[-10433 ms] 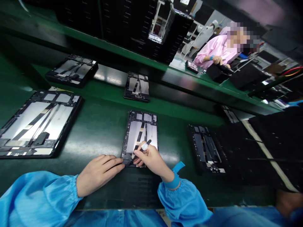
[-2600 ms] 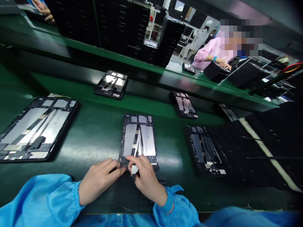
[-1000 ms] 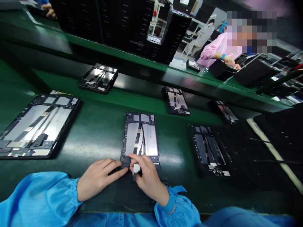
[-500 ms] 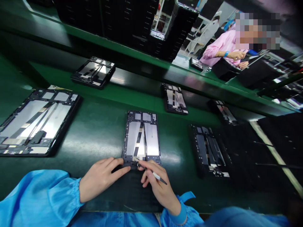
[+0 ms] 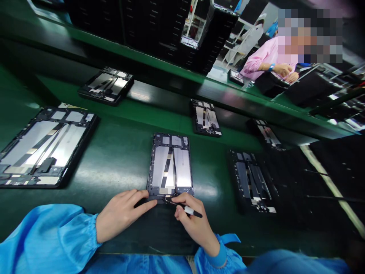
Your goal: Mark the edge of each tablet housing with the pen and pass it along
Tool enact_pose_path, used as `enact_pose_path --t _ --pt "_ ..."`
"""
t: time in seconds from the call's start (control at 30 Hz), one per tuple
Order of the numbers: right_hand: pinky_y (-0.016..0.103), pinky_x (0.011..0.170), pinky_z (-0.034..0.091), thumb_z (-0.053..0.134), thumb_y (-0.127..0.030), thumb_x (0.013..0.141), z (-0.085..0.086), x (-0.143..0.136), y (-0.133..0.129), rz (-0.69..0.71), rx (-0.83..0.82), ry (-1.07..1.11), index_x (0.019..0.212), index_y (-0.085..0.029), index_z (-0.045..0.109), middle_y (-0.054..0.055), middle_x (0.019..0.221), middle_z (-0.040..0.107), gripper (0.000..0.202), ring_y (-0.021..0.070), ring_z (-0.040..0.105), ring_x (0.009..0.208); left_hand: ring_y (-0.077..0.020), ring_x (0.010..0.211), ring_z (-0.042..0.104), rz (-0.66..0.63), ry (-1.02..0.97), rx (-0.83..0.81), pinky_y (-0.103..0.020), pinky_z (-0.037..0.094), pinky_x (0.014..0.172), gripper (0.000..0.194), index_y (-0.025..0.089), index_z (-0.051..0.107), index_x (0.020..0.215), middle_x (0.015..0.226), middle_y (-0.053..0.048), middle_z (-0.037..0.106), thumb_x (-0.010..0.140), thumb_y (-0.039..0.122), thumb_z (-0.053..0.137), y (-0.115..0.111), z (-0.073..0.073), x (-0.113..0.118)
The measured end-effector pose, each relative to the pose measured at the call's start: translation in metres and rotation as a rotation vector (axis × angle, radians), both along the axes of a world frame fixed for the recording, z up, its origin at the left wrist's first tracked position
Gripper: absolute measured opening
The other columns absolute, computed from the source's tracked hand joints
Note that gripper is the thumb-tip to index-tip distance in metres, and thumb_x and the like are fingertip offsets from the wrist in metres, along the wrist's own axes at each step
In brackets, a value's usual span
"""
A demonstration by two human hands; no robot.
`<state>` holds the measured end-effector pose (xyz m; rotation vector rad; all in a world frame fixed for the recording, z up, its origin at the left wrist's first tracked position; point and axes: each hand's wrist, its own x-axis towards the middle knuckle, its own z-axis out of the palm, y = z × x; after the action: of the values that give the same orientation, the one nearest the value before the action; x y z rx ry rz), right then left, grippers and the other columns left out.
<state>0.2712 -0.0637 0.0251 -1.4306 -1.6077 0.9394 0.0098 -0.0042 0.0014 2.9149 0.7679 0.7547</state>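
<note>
An opened tablet lies on the green worktop before me, its silver battery area, dark ribbon cables and lower circuit parts exposed. My left hand holds its lower left corner, index finger at the side and thumb along the bottom edge. Pinched like a pen in my right hand is a slim tool with a black and white handle. Its tip is at the tablet's bottom edge near the small connectors, too small and partly hidden to tell exactly what it touches.
Opened tablets lie to the left and right. Beyond, on a green strip, are more tablets. Black racks stand behind a ledge. A person in pink works at the far side.
My right hand has shifted slightly right and the tool tip has moved down from the pale patch to the bottom edge. The tablets on the far strip have slid left. My left hand stays put.
</note>
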Motion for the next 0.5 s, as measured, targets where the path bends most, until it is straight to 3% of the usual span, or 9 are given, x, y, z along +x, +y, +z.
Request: enact_pose_path --t 0.23,0.33,0.5 --pt "0.025 0.052 0.061 0.061 -0.029 0.096 -0.003 0.004 -0.001 -0.075 -0.164 0.167 0.096 -0.021 0.074 0.004 0.073 0.076 0.016 0.0175 0.073 0.058 -0.0189 0.087 0.063 -0.025 0.003 -0.002 -0.03 0.053 0.075 0.04 0.023 0.064 0.131 0.113 -0.008 0.066 0.108 0.009 0.034 0.001 -0.002 -0.004" --pt "0.025 0.05 0.063 0.064 -0.041 0.098 -0.004 0.006 -0.005 -0.111 -0.21 0.291 0.099 -0.021 0.075 0.007 0.088 0.082 0.023 0.0185 0.077 0.062 -0.0193 0.095 0.065 -0.024 0.055 -0.037 -0.03 0.053 0.081 0.044 0.026 0.06 0.137 0.12 -0.008 0.066 0.107 0.004 0.039 -0.001 0.0 -0.011" --pt "0.025 0.053 0.064 0.062 -0.045 0.102 -0.006 0.0 -0.011 -0.037 -0.202 0.298 0.107 -0.022 0.076 0.007 0.089 0.082 0.028 0.0172 0.076 0.061 -0.0192 0.099 0.066 -0.019 0.064 -0.038 -0.031 0.054 0.084 0.038 0.026 0.062 0.135 0.123 -0.007 0.067 0.109 0.007 0.041 -0.002 0.001 -0.016"
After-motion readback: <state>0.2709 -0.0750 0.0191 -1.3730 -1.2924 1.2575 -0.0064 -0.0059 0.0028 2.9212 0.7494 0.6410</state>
